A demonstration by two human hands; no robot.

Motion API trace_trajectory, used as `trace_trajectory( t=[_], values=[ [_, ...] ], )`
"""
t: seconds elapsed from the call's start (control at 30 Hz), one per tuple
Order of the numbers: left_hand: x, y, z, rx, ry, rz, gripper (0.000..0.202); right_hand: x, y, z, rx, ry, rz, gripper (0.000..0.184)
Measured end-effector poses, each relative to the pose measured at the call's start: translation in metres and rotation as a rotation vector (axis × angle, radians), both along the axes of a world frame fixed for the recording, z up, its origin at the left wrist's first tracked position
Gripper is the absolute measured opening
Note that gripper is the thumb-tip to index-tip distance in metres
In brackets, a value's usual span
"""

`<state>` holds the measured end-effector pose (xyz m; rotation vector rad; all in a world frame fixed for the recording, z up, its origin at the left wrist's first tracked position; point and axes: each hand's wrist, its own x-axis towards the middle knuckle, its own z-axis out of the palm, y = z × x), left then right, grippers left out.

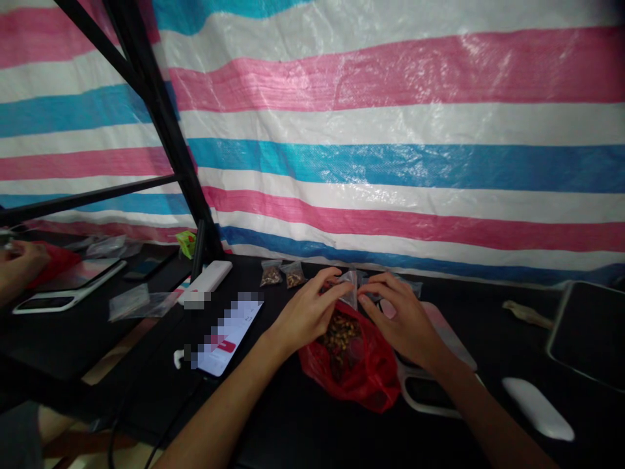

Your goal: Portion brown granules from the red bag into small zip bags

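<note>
My left hand (312,307) pinches one side of a small clear zip bag (349,290), with thumb and fingers closed near its top. The fingers of my right hand (399,316) close on the bag's other edge. Just below both hands lies an opened red plastic bag (374,374), holding many small yellow-brown dried pieces (342,333). My right hand and forearm partly cover a white digital scale (432,397) beside the red bag. Beyond my left hand are two small filled zip bags (271,273), standing against the back of the table.
A lit phone (229,339) and a white power bank-like block (209,279) lie left. At right are a white mouse (538,408) and a dark tablet-like device (590,332). A co-worker's hand (22,267) is at far left by another scale (73,290). A black metal frame (168,133) rises left.
</note>
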<state>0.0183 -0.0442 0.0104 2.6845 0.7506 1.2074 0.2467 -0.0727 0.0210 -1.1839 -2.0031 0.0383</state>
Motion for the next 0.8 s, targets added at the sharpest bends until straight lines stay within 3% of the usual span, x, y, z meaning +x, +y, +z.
trace_trajectory(
  t=[0.17, 0.37, 0.53, 0.8],
  values=[
    [0.001, -0.002, 0.001, -0.014, 0.049, -0.02, 0.049, -0.004, 0.001, 0.0, -0.065, 0.083, 0.034, 0.009],
    [0.004, -0.012, 0.015, -0.09, 0.015, 0.005, 0.043, -0.006, -0.001, 0.0, -0.075, 0.117, 0.074, 0.01],
    [0.01, -0.016, 0.015, -0.213, -0.045, 0.067, 0.012, -0.007, -0.003, -0.003, -0.011, 0.007, 0.069, 0.012],
    [0.013, -0.009, 0.007, -0.38, -0.118, 0.003, 0.022, -0.01, -0.006, -0.006, 0.046, -0.077, 0.138, 0.013]
  ],
)
